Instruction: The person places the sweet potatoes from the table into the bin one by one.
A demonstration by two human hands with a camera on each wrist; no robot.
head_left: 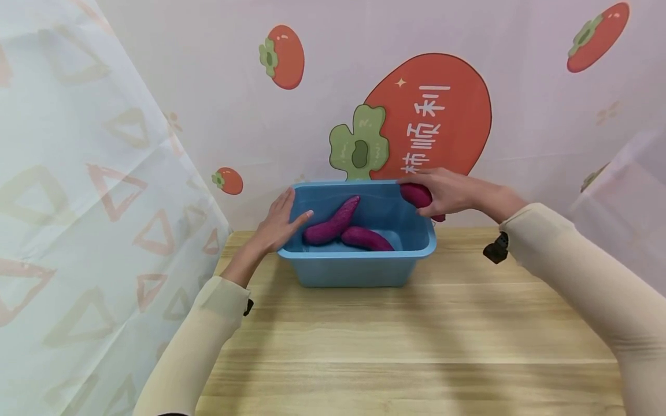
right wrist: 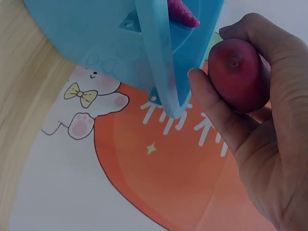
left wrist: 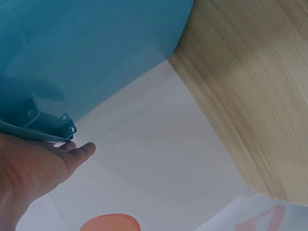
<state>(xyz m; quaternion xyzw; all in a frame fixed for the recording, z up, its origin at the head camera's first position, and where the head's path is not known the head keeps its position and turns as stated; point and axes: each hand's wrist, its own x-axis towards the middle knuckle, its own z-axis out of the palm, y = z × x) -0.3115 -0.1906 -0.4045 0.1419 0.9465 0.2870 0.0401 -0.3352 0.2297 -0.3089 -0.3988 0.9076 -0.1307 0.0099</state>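
A blue plastic basin [head_left: 359,268] stands on the wooden table by the back wall. Inside lie two purple sweet potatoes, one slanting up the far wall [head_left: 335,222] and one [head_left: 366,238] near the front. My left hand [head_left: 281,222] rests at the basin's left rim, thumb over the inside and fingers straight; the left wrist view shows the hand [left wrist: 43,161] against the rim's edge. With my right hand [head_left: 450,190] I grip another purple sweet potato [head_left: 415,195] above the basin's right back corner. Its rounded end [right wrist: 236,72] faces the right wrist camera, between thumb and fingers.
Behind the basin rises a pale backdrop [head_left: 218,98] printed with red persimmons. A white patterned sheet [head_left: 104,219] borders the left side and another pale sheet [head_left: 629,196] the right. Wooden tabletop [head_left: 364,352] stretches in front of the basin.
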